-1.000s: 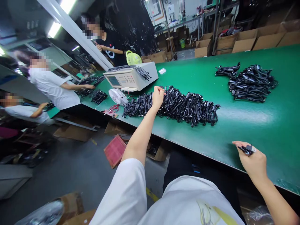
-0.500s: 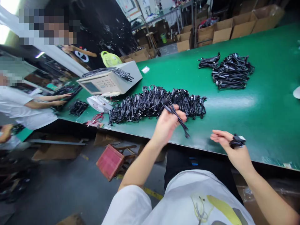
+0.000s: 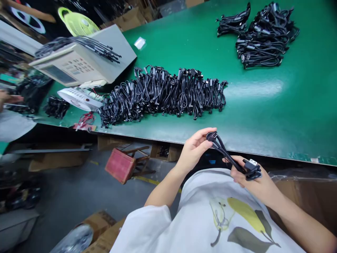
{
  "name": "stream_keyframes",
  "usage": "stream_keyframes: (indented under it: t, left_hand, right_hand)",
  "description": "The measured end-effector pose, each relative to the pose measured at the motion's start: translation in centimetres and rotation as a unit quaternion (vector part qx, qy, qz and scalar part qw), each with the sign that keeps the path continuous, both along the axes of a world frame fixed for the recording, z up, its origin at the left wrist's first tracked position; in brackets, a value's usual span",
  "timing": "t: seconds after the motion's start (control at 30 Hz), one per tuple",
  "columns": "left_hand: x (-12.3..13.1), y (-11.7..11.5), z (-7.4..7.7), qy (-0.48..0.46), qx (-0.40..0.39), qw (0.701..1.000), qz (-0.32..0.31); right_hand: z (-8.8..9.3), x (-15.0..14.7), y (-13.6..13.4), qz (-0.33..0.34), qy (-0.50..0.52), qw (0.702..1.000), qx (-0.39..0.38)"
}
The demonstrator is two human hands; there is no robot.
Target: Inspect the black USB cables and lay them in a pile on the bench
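A folded black cable (image 3: 222, 149) stretches between my two hands, in front of my chest near the green table's front edge (image 3: 263, 147). My left hand (image 3: 193, 149) pinches the looped end with its fingertips. My right hand (image 3: 251, 179) is closed round the other end, where black plugs and a small ring-like device (image 3: 252, 168) sit on the fingers. A long row of bundled black cables (image 3: 163, 93) lies on the table just beyond my hands.
A second pile of black cables (image 3: 263, 33) lies at the far right. A beige tester box (image 3: 79, 59) with cables on top stands at the left, a small white fan (image 3: 77, 98) beside it. A red stool (image 3: 121, 165) stands on the floor below.
My left hand took one cable from the row and drew it back toward me. My right hand closed on its other end. The view tilted down.
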State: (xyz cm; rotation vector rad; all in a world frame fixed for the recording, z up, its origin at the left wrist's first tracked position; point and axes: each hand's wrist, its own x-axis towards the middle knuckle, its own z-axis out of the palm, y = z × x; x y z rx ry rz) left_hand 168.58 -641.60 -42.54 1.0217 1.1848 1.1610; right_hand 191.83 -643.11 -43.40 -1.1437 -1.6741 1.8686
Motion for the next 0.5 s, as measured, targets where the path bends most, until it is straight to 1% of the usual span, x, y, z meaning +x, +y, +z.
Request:
stream_keyframes:
  t: [0.17,0.2,0.27,0.33,0.4,0.43,0.47,0.5]
  left_hand:
    - [0.4,0.1,-0.6,-0.019,-0.028,0.999,-0.018]
    - [0.4,0.2,-0.7,-0.024,-0.03,0.999,-0.022]
    - [0.3,0.2,-0.6,-0.031,-0.036,0.998,-0.034]
    - [0.3,0.2,-0.4,-0.032,-0.038,0.997,-0.055]
    - [0.5,0.3,-0.3,-0.021,-0.034,0.995,-0.088]
    - [0.7,0.3,-0.4,-0.015,-0.028,0.994,-0.102]
    - [0.9,0.4,-0.6,-0.014,-0.02,0.994,-0.11]
    - [1.2,0.4,-0.9,-0.02,-0.013,0.994,-0.109]
  right_hand:
    - [0.2,0.3,-0.4,0.017,0.009,1.0,0.0]
    - [0.1,0.4,-0.3,0.029,0.026,0.999,-0.014]
    - [0.0,0.4,0.2,0.056,0.088,0.992,-0.071]
    - [-0.2,0.2,0.9,0.089,0.158,0.974,-0.137]
    - [-0.3,-0.3,1.6,0.105,0.193,0.961,-0.17]
    - [-0.3,-0.6,1.9,0.099,0.196,0.96,-0.174]
    - [-0.3,-1.0,2.2,0.076,0.191,0.963,-0.175]
    - [-0.3,-1.4,2.5,0.039,0.188,0.965,-0.178]
